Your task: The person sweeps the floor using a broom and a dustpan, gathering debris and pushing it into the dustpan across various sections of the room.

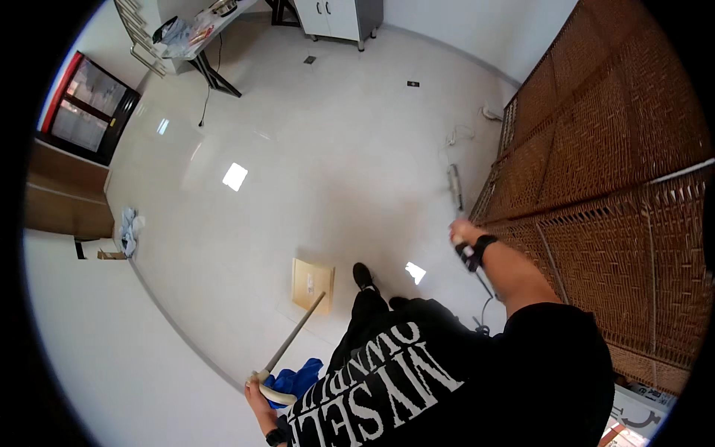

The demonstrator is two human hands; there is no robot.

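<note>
My left hand (258, 396) grips the pale curved top of a grey pole that runs to a beige long-handled dustpan (306, 280) on the floor, left of my shoes. Blue cloth (299, 376) lies just beyond that hand, partly behind the handle. My right hand (465, 234) is closed round a blurred pale-and-dark handle beside the wicker screen; the full shape of what it holds is unclear. A narrow silvery object (455, 186) shows just above that hand, and dark cable loops (482, 324) hang below it.
A woven brown screen (596, 149) lines the right. White cables and a plug (462, 134) lie near its foot. A white cabinet (331, 18) and a laden table (205, 37) stand at the far wall. Light cloths (128, 231) lie along the left wall of the tiled floor (298, 149).
</note>
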